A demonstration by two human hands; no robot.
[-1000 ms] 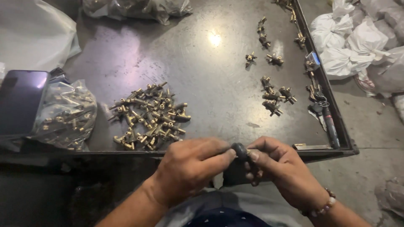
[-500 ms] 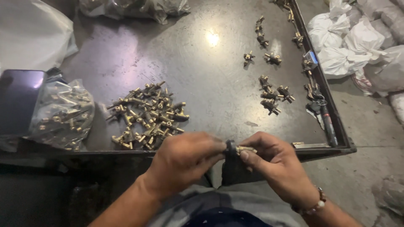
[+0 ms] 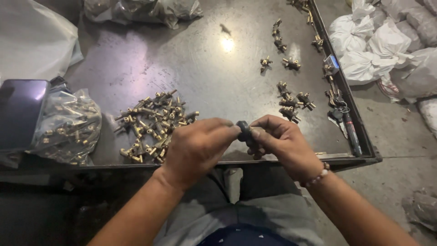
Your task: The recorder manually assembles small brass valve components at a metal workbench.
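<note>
You are sitting at the near edge of the metal tray (image 3: 218, 68), a heap of brass fittings (image 3: 152, 123) lying left of your hands. Your left hand (image 3: 195, 148) and right hand (image 3: 284, 143) are together pinching a small dark part (image 3: 243, 130).

Bare forearms, no sleeves, pale beaded bracelet (image 3: 317, 175) on right wrist, grey trousers (image 3: 255, 214)

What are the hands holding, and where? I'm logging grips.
A small dark ring-shaped part, pinched at its edges between the left hand and right hand fingertips.
</note>
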